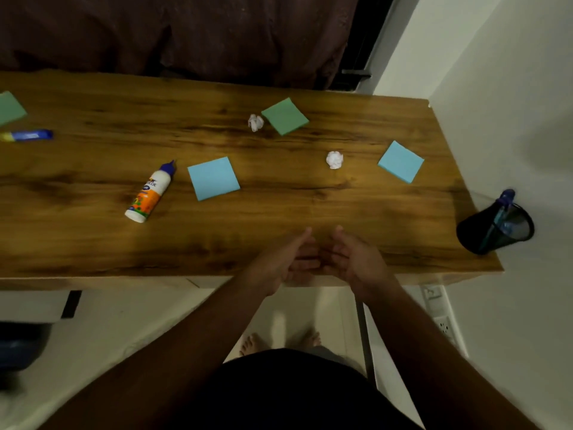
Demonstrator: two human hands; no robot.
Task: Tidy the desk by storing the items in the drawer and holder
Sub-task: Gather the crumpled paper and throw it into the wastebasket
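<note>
Your left hand (286,259) and right hand (350,259) are side by side over the near edge of the bench (93,243). Both have loose, spread fingers and hold nothing.

Almost all the tidying looks left to do. The black mesh holder (496,228), far off to the right of your right hand, already has a pen or two inside. No drawer shows.

Just ahead of your left hand lies a flat blue pad of sticky notes (213,178), and beside it a smooth plastic glue bottle (148,193) on its side. Ahead of your right hand sit a crumpled white paper ball (335,159) and another blue pad (401,162). Farther out are a green pad (285,116) and a second paper ball (255,122). Far left are a blue tube (28,135) and a green pad at the edge (9,107). The bench is shiny brown wood.
</note>
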